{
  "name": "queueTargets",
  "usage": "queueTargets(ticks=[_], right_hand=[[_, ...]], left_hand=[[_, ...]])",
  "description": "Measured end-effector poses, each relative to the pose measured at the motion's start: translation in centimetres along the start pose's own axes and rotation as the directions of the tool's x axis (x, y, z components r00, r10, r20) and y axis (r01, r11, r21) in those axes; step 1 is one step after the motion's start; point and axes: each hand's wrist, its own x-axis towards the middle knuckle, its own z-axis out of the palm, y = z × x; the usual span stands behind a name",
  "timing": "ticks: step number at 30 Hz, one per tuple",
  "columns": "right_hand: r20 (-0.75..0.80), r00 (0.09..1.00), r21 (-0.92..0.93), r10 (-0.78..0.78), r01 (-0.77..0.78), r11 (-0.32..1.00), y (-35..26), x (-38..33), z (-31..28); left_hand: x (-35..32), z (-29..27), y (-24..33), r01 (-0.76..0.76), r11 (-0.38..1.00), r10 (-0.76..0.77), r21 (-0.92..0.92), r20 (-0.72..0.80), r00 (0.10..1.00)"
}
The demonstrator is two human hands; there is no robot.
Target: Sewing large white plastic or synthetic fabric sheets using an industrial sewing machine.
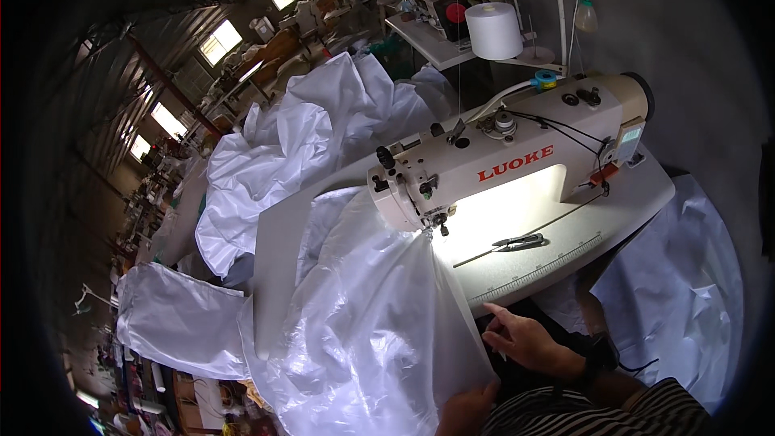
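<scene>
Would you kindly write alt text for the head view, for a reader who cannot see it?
A person's right hand and left hand pinch the edge of white fabric fed under a white sewing machine. Thread snips lie on the lit table.

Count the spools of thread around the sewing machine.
2. A large white cone of thread stands on the stand behind the sewing machine; a small blue-and-yellow spool sits on top of the machine's right end. Others may be hidden in the clutter behind.
</scene>
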Motion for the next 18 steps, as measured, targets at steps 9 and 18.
queueTargets(ticks=[9,18], right_hand=[[0.039,0.986,-0.635,-0.16,0.148,0.758,-0.3,-3.2,3.8],[0.024,0.966,-0.755,-0.259,0.187,0.629,-0.4,2.4,5.7]], left_hand=[[1.1,-0.2,-1.1,-0.029,1.0,0.029,0.001,0.064,0.998],[9.9,-7.8,-13.4,0.478,0.794,-0.322,0.376,-0.406,0.855]])
